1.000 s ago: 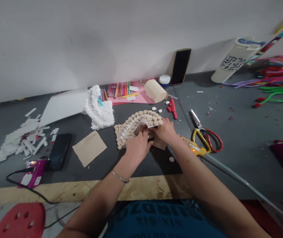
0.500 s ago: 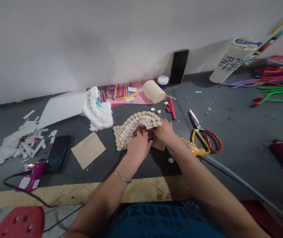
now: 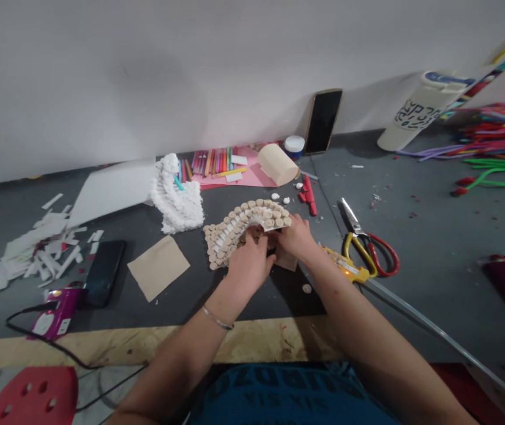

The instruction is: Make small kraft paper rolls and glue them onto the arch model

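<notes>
A curved arch made of several small beige paper rolls (image 3: 235, 227) lies on the dark table (image 3: 433, 236) in front of me. My left hand (image 3: 249, 264) rests at the arch's inner edge, fingers curled against the rolls. My right hand (image 3: 295, 236) grips the arch's right end, fingers closed on it. What lies between the two hands is hidden by the fingers. A brown paper scrap (image 3: 286, 260) peeks out under my right wrist.
A white paper-roll arch (image 3: 175, 198) stands behind, beside coloured pens (image 3: 212, 160) on pink paper and a beige paper roll (image 3: 278, 163). Scissors (image 3: 367, 242) and a glue gun (image 3: 345, 267) lie right. A brown paper square (image 3: 158, 267), a phone (image 3: 102, 273) and white scraps (image 3: 40, 251) lie left.
Both hands have stayed on the beige arch with only small finger shifts; the view has drifted slightly.
</notes>
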Tool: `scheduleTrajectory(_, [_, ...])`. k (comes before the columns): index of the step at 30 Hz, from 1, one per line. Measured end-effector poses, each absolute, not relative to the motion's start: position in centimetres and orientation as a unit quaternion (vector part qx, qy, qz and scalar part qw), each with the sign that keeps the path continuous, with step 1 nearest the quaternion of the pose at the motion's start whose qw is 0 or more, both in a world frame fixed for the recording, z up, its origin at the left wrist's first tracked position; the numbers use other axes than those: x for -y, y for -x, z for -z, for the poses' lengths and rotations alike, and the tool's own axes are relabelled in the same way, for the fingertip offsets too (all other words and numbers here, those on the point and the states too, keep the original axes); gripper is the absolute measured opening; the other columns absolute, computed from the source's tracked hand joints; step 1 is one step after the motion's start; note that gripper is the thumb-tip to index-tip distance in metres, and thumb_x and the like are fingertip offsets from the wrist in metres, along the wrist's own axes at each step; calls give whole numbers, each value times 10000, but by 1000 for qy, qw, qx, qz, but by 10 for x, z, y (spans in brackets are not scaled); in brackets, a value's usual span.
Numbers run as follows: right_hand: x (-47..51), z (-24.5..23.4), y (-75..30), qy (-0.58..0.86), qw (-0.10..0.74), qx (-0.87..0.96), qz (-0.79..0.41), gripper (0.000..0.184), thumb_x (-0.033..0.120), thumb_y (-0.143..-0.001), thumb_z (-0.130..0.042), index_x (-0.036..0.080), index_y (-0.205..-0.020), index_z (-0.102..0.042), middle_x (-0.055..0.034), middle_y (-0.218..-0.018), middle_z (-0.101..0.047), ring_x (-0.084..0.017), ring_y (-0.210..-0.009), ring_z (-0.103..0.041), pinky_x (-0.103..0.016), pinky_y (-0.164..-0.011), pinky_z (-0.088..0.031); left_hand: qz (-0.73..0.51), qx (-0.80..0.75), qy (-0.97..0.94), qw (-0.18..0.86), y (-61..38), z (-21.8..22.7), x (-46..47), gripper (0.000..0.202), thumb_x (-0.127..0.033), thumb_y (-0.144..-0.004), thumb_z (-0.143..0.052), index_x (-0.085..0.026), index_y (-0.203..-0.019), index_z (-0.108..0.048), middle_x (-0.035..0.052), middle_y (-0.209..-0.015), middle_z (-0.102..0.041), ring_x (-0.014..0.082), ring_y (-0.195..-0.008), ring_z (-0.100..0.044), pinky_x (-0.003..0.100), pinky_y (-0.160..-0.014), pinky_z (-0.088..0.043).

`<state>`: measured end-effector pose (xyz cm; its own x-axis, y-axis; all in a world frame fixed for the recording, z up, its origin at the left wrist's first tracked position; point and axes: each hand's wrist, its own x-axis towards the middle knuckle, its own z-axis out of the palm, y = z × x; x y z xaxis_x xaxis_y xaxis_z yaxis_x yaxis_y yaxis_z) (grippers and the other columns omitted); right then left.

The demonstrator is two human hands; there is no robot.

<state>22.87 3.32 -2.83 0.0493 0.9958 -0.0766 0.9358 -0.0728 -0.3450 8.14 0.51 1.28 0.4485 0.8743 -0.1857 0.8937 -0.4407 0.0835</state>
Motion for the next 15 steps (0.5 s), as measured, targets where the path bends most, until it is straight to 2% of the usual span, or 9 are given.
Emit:
scheduleTrajectory(3, [-33,27,-229,716,99,675,-148,325,297,-918,-524,172,-1196,-636,-122,-1195,-659,-311,-1068,-531,-390,-827,-389,61,-528,-842,92,-83,-12,-6,573,-410,-920,-536,-207,-1429,-370,222,-1501,-349,310,-954,-691,428,-738,-584])
scheduleTrajectory(7, [-34,31,-228,717,97,675,-145,311,290,-917,-509,171,-1168,-648,-120,-1186,-663,-309,-1052,-537,-398,-821,-394,55,-522,-846,93,-83,-8,-9,559,-387,-909,-557,-202,-1411,-395,206,-1504,-364,328,-1015,-677,424,-763,-582])
scheduleTrajectory(15, [-36,37,-228,716,96,678,-138,309,302,-927,-500,166,-1163,-646,-135,-1182,-662,-310,-1065,-545,-401,-827,-397,63,-518,-848,94,-82,-8,-4,612,-401,-910,-560,-256,-1459,-333,205,-1555,-285,315,-996,-685,428,-733,-594])
